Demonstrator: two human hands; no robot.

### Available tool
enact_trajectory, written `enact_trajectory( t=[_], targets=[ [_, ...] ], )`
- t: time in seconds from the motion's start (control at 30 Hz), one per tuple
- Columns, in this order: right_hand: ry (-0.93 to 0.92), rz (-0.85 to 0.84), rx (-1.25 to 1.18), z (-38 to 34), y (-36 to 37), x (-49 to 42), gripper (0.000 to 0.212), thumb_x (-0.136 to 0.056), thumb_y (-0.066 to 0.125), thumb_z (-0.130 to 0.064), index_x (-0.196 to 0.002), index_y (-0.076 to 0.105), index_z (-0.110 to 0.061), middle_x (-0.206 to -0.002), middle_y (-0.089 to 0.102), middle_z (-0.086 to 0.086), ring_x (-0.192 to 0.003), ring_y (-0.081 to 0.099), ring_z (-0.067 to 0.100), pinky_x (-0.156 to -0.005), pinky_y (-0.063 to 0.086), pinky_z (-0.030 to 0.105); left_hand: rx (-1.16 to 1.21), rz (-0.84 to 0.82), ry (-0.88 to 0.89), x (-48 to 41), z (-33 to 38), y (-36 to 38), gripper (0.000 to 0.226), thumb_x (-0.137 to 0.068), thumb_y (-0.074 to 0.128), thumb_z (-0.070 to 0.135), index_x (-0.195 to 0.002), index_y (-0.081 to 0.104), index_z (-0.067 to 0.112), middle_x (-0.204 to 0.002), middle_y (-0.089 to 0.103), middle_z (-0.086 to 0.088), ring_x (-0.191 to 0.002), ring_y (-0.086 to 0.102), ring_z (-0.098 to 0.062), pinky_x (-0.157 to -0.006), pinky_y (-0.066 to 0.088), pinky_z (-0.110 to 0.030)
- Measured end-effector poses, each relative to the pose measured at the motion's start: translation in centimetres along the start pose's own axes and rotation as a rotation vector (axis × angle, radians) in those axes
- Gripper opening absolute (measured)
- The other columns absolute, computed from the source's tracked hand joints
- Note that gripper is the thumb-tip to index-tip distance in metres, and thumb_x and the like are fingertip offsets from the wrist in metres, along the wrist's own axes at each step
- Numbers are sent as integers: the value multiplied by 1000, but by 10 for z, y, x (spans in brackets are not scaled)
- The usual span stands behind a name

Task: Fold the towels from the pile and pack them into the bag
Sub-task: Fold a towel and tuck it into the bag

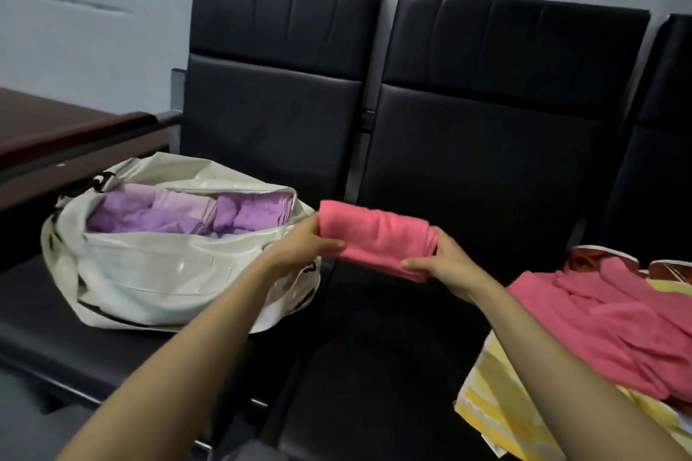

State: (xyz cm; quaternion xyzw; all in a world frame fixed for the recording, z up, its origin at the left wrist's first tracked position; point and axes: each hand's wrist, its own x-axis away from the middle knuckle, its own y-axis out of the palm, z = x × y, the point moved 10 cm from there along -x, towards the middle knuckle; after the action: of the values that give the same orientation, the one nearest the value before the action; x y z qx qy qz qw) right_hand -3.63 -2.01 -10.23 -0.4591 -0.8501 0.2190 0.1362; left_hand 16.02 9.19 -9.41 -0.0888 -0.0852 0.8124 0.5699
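A folded pink towel (376, 234) hangs in the air above the middle black seat, just right of the bag. My left hand (301, 243) grips its left end and my right hand (443, 264) pinches its right end. The cream bag (149, 273) lies open on the left seat, with folded purple towels (194, 215) and a pale pink one inside. On the right seat lies the pile: a loose pink towel (606, 322) on top of a yellow striped cloth (498, 404).
A row of black padded chairs (486, 146) stands against a pale wall. A dark brown wooden table (56, 131) sits at the far left behind the bag. The middle seat (374, 367) lies between bag and pile.
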Motion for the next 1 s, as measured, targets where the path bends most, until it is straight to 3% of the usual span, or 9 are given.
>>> enact_trajectory(
  t=[0.13,0.23,0.4,0.5,0.6,0.8,0.9,1.0],
  targets=[
    [-199,-7,86,-93,52,-39,45,-70,78,-3,-108,58,-15,-103,67,5,-95,64,21,-79,53,31,-131,223,21,-2,10,-111,24,-81,70,-2,-99,62,12,-82,67,0,-69,62,-6,-64,51,-19],
    [-316,-41,217,-140,104,-57,31,-83,69,-12,-103,47,-16,-93,61,3,-84,58,19,-61,43,27,-164,332,36,1,-4,-173,21,-84,67,-1,-101,65,10,-90,70,-3,-80,66,-10,-79,54,-29],
    [-338,-123,392,-149,175,-74,31,-93,57,-28,-115,37,-20,-106,63,13,-94,60,34,-81,51,42,-255,371,-97,11,-47,-217,16,-89,63,3,-105,63,5,-84,67,-3,-75,61,-15,-80,53,-35],
    [-393,-118,435,-146,195,-74,35,-94,56,-32,-122,38,-19,-110,61,13,-99,59,35,-83,50,44,-462,414,-110,18,-54,-223,10,-93,59,12,-101,62,7,-82,63,-1,-68,53,-6,-68,43,-19],
    [-440,-76,584,-147,207,-72,45,-95,54,-39,-131,38,-19,-114,56,15,-103,56,34,-85,47,42,-557,472,-70,16,-55,-232,25,-96,55,14,-120,58,6,-106,60,-5,-93,53,-16,-85,35,-21],
    [-429,-163,944,-131,225,-64,54,-98,42,-47,-140,31,-14,-120,61,13,-110,57,34,-99,38,45,-718,324,-187,8,-80,-229,39,-94,57,22,-130,52,7,-119,59,-9,-112,54,-26,-98,36,-29],
    [-403,-253,959,-129,218,-60,43,-95,46,-42,-128,44,-15,-114,64,8,-106,57,29,-99,34,38,-699,150,-242,2,-86,-214,34,-89,62,32,-116,60,12,-114,65,-2,-104,59,-20,-101,40,-31],
    [-356,-368,935,-132,210,-62,35,-90,52,-45,-113,55,-19,-100,62,1,-97,56,23,-95,38,35,-665,48,-365,2,-91,-211,15,-91,62,25,-101,68,16,-100,70,1,-95,64,-18,-98,47,-36]
  ],
)
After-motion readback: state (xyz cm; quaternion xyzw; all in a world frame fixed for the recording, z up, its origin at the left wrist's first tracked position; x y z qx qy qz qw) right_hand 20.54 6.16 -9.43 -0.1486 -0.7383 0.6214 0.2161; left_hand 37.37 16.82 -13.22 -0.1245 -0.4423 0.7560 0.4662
